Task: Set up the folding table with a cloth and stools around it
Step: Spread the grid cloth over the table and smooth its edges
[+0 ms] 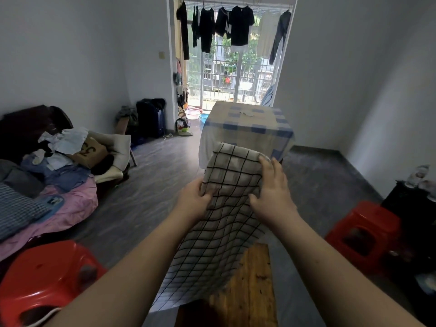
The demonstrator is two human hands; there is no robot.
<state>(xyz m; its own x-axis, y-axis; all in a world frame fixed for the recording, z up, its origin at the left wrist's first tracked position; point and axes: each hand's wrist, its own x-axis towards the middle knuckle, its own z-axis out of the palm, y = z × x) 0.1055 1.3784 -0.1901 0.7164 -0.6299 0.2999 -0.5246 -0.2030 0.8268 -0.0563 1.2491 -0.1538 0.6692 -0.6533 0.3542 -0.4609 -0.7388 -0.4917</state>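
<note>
Checked cloth (226,208) pinched by left hand (194,200); right hand (271,197) grips its edge.

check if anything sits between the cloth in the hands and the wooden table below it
Nothing visible does. Both hands, left and right, hold the checked cloth up, and its lower part hangs over the bare wooden table. No object shows on the visible tabletop.
</note>
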